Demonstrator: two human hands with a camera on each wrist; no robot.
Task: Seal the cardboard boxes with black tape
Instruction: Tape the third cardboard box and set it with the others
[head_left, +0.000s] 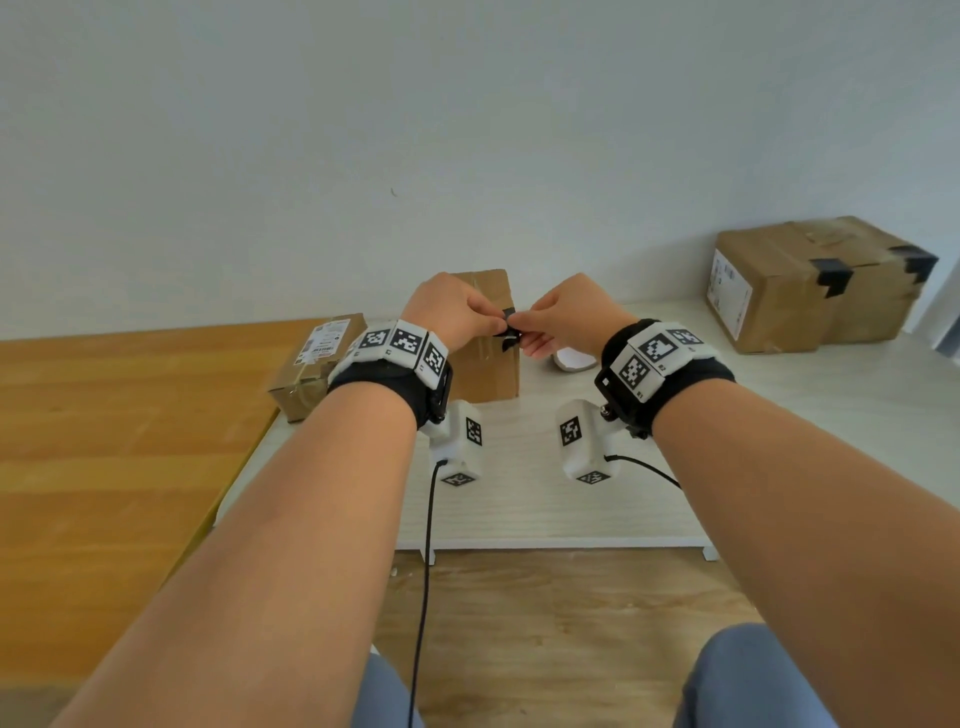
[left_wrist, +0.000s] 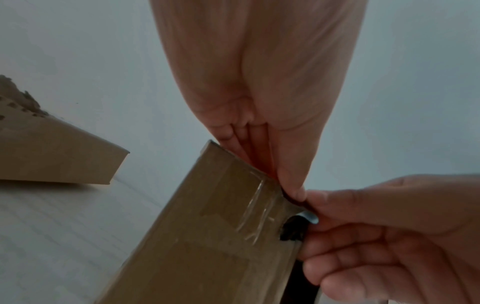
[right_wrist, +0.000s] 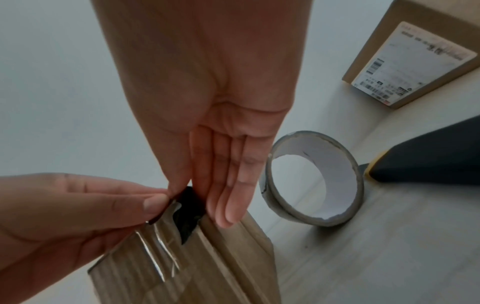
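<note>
Head view: both hands met over the upright cardboard box (head_left: 485, 364) on the white surface (head_left: 524, 499). The left hand (head_left: 453, 312) and right hand (head_left: 570, 314) each pinched a piece of black tape (head_left: 509, 328) at the box's top corner. Just behind the right hand stood a tape roll (right_wrist: 313, 178). A smaller labelled box (head_left: 311, 366) lay left; a taped box (head_left: 810, 283) sat far right.

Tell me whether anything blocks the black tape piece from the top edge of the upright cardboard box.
Nothing visible does. Both hands, left and right, pinch the black tape piece right at the upright brown cardboard box.
</note>
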